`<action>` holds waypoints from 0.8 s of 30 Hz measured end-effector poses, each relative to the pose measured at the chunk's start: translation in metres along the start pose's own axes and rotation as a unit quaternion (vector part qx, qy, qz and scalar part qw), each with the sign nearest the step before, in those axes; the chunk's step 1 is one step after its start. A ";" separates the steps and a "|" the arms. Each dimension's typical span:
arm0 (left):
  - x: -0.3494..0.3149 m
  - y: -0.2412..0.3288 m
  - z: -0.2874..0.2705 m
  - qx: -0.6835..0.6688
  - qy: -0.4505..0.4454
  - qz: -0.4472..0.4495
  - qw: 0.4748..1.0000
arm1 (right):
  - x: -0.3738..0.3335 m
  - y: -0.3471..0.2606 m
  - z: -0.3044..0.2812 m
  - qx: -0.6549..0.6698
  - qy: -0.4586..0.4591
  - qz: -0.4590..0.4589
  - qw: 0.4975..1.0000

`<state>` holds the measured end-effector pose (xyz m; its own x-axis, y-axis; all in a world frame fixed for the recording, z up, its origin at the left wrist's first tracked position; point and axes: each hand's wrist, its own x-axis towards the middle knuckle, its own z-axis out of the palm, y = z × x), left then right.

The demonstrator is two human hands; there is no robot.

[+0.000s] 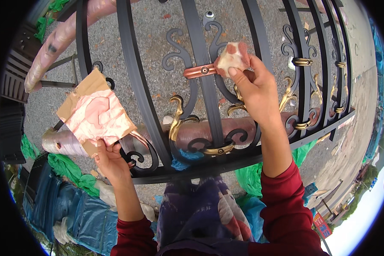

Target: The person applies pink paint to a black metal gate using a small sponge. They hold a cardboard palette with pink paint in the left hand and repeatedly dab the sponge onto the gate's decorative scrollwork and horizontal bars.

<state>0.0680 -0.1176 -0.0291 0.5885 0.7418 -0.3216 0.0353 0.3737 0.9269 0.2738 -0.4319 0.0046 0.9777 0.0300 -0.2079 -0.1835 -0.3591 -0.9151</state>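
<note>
Collar [200, 71], copper-coloured and flat with a round central boss, crosses a ribbed black upright bar [210, 100]. Its long axis runs from just below nine o'clock to just above three o'clock. From the right hand [258, 89], the collar lies between nine and ten o'clock; from the left hand [111, 160], between one and two o'clock. The right hand is nearer.

Right hand: thumb and fingers pinch a pale, irregular sponge-like pad [232, 59] with reddish-brown stains. The pad overlaps the collar's three-o'clock end in this view; whether it presses there cannot be told.

Left hand: thumb on the upper face, fingers at the lower edge, pinching a brown, roughly square cardboard piece [89, 85]. A glossy pink paint-like smear [96, 110] covers most of its face. The cardboard piece is tilted, extends toward eleven o'clock from the hand, and stays well apart from the collar.

Reference: a gold-coloured curved scroll ornament [175, 115] lies at seven o'clock from the collar.
</note>
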 end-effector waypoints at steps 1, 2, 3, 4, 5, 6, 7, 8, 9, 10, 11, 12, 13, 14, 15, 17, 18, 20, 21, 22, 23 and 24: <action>-0.001 0.000 0.002 0.000 0.005 -0.001 1.000 | 0.001 0.001 0.000 -0.029 -0.004 0.009 1.000; -0.001 0.000 0.004 0.000 0.009 -0.003 1.000 | 0.001 0.002 0.000 -0.058 -0.007 0.018 0.998; -0.001 0.001 0.002 -0.003 0.006 -0.001 1.000 | 0.001 0.008 -0.003 -0.060 0.007 -0.002 0.998; -0.001 0.001 0.001 -0.005 0.003 0.001 1.000 | 0.001 0.010 -0.002 -0.015 0.022 -0.006 1.000; 0.000 0.000 -0.001 -0.008 0.000 0.002 1.000 | 0.000 0.012 -0.001 0.029 0.037 -0.010 0.999; 0.000 0.000 -0.001 -0.008 0.001 0.000 1.000 | -0.001 0.012 0.000 0.072 0.052 -0.012 0.996; 0.000 0.000 -0.002 -0.008 0.002 -0.001 1.000 | -0.003 0.007 -0.001 0.063 0.024 0.009 0.998; 0.000 0.000 -0.002 -0.008 0.003 -0.003 1.000 | -0.003 0.004 0.001 0.018 0.015 -0.001 1.000; 0.000 0.000 -0.002 -0.009 0.002 -0.002 1.000 | -0.003 0.001 0.002 -0.027 0.008 -0.012 1.000; 0.000 -0.001 -0.001 -0.009 0.001 -0.001 1.000 | -0.002 0.000 0.003 -0.072 0.000 -0.023 0.997; 0.000 -0.001 -0.001 -0.009 0.001 -0.001 1.000 | 0.001 0.004 -0.002 -0.115 -0.002 -0.021 0.993; 0.001 0.000 -0.002 -0.012 0.000 -0.003 1.000 | 0.001 0.005 -0.002 -0.063 0.011 -0.011 0.998; 0.001 0.001 -0.003 -0.014 -0.001 -0.005 1.000 | 0.000 0.006 -0.002 -0.011 0.024 -0.001 1.000; 0.001 0.002 -0.003 -0.016 -0.002 -0.007 1.000 | -0.001 0.005 -0.002 0.041 0.037 0.009 0.998; 0.000 0.002 -0.002 -0.018 0.000 -0.006 1.000 | -0.003 0.006 0.000 0.102 0.050 -0.005 0.994; -0.002 0.003 0.003 -0.023 0.005 -0.005 1.000 | -0.002 0.009 0.000 0.087 0.038 -0.014 0.995; -0.002 0.004 0.005 -0.027 -0.001 -0.004 1.000 | -0.002 0.009 0.001 0.061 0.027 -0.024 0.997; -0.004 0.007 0.007 -0.036 -0.012 -0.003 0.999 | -0.002 0.008 0.002 -0.010 0.000 -0.048 0.999; -0.004 0.008 0.006 -0.043 -0.012 -0.002 0.999 | -0.003 0.007 0.003 -0.057 -0.016 -0.063 0.996; -0.006 0.010 0.004 -0.049 -0.012 -0.002 0.999 | -0.004 0.008 0.000 -0.043 0.008 -0.053 0.998; -0.007 0.011 0.003 -0.056 -0.013 -0.001 0.998 | -0.004 0.013 -0.007 -0.030 0.033 -0.044 0.998; -0.009 0.014 0.003 -0.059 -0.013 0.000 0.998 | -0.003 0.012 -0.012 -0.016 0.055 -0.036 0.998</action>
<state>0.0654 -0.1211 -0.0127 0.6092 0.7280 -0.3146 -0.0591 0.4372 0.8974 0.2701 -0.4470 -0.0016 0.9938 -0.0459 -0.1016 -0.1114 -0.3887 -0.9146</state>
